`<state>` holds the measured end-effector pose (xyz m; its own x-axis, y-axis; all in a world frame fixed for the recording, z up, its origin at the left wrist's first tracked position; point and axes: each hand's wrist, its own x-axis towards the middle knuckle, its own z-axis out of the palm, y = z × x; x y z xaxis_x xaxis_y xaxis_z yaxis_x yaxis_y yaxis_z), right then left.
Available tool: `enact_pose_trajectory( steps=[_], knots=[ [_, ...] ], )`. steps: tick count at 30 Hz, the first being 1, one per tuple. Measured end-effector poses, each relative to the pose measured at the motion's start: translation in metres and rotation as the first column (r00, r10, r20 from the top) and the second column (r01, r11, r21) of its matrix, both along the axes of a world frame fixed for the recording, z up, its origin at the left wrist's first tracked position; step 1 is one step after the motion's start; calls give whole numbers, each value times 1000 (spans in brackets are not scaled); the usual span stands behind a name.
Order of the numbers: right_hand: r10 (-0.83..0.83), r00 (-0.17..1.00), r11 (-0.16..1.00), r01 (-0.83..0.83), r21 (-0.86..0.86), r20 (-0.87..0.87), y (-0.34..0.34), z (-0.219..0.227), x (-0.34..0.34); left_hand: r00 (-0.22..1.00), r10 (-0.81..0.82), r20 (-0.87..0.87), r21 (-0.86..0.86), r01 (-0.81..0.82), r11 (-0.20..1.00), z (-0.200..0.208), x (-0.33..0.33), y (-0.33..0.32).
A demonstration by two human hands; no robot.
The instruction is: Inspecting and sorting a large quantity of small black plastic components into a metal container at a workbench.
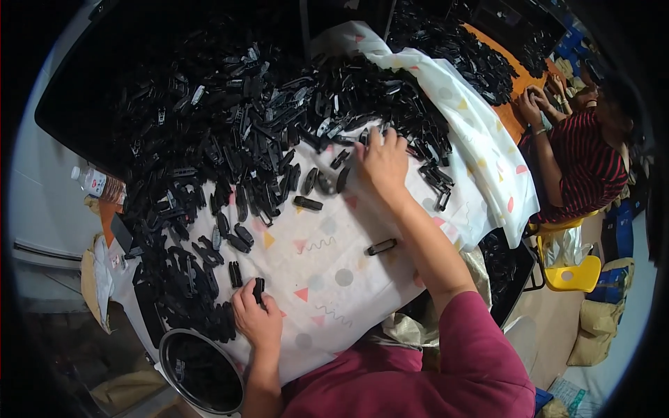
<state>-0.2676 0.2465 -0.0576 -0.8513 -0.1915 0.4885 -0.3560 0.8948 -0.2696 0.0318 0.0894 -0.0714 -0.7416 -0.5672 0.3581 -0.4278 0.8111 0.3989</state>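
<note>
My left hand [256,317] is closed at the near left of the cloth, its fingertips around a small black plastic part [260,287]. A similar black part [235,274] stands just beyond those fingers. Farther off, my right hand [385,167] reaches to the near edge of a heap of black plastic parts [244,125], its fingers bent down among them. Whatever they grip is hidden. Several loose parts, one a dark oval piece [310,181], lie left of this hand. A black open-framed part [381,246] rests beside my right forearm.
A white patterned cloth [334,279] covers the table, its far right part folded up beside the heap. A round black container [201,369] sits at the near left, a plastic bottle [97,182] at the left. Another person [578,160] works at the right, near a yellow chair [571,272].
</note>
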Motion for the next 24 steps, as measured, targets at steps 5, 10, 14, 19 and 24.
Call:
enact_pose_trajectory(
  steps=[5,10,14,19,24],
  knots=[
    [-140,988,982,147,115,-63,19,-24,-21,1000,-8,12,23,8,1000,0,-2,1],
    [160,985,987,-160,6,58,12,-28,-1,1000,-3,17,28,2,1000,-1,-2,2],
    [434,870,892,-377,-252,233,-5,13,24,1000,0,11,17,0,1000,-1,0,0],
    [62,998,995,-59,-82,27,-11,9,-40,1000,6,27,19,-6,1000,0,-3,3],
    [11,994,1000,-14,24,113,-16,-4,-49,1000,-1,12,13,0,1000,-2,-2,3]
  ],
)
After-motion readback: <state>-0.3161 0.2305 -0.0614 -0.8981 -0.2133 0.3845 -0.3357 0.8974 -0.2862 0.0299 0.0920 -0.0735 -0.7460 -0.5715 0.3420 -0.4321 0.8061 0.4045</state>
